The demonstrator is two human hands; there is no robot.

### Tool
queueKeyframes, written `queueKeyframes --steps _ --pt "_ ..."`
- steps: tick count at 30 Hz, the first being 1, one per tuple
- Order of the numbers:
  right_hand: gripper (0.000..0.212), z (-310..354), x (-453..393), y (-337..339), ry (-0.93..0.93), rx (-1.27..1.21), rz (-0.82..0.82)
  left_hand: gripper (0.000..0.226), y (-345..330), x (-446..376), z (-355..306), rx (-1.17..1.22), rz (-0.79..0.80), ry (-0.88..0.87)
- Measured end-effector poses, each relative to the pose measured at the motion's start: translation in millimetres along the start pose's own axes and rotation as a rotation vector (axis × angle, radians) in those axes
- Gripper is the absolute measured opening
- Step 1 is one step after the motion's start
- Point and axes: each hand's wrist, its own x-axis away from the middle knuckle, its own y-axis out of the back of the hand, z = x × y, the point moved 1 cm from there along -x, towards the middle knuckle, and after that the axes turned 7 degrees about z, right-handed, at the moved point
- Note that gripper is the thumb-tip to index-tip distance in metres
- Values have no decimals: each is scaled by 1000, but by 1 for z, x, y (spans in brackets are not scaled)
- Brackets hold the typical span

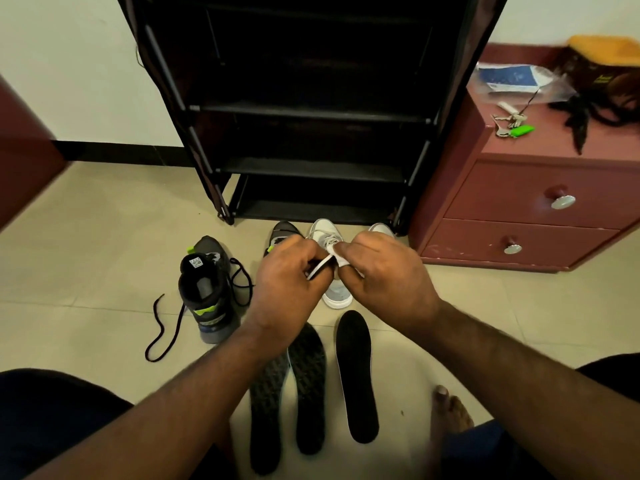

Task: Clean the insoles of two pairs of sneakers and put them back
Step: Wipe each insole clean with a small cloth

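My left hand (289,282) grips an insole (320,266) seen edge-on, dark with a white rim. My right hand (384,271) pinches a small white cloth (337,258) against it. Three dark insoles lie on the floor below my hands: two patterned ones (266,407) (310,386) side by side and a plain black one (356,379) to their right. A black sneaker with green accents (207,289) stands at the left, laces loose. A second dark sneaker (282,232) and two white sneakers (336,292) (381,230) sit behind my hands, partly hidden.
An open black shoe rack (311,116) stands straight ahead. A maroon drawer cabinet (530,209) at the right carries keys (512,124) and a plastic bag. A loose black lace (162,327) trails over the tiled floor. My knees and bare foot (450,407) sit at the bottom.
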Motion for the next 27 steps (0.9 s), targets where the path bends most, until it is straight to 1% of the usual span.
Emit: queueKeyframes --steps 3,5,7,9,10,13,15,16,18,21,23,25,27 --pt "26 -7 0 -6 -34 22 43 7 -1 4 -3 58 -29 -45" --pt "19 -12 -1 -9 -123 -67 74 6 0 6 -5 95 -52 -70" --pt "18 -12 -2 -6 -179 -205 27 8 1 4 -3 112 -62 -53" --pt "20 -8 -4 0 -164 -297 -51 14 0 1 2 140 -53 -14" --pt "21 -6 -4 2 -139 -299 -59 16 -1 1 4 156 -43 -3" --pt "20 -6 -1 -3 -83 -129 30 14 -4 3 4 149 -55 -2" --pt "22 -13 -1 -8 -135 -67 107 13 -5 6 4 117 -93 -16" --pt "25 -15 -2 -7 -164 -74 117 14 -6 8 4 112 -104 -19" --pt "31 -14 -3 -3 -165 -115 73 15 -9 8 5 142 -94 -5" --pt "29 1 -4 5 -50 -119 41 21 -12 8 6 231 -68 2" --pt "31 -3 -4 4 -19 -66 85 19 -11 9 4 276 -86 -11" --pt "28 -19 -4 -1 -83 -22 123 19 -11 11 1 303 -95 -33" --pt "18 -29 -3 -5 -155 -20 128 23 -12 12 0 317 -84 -45"
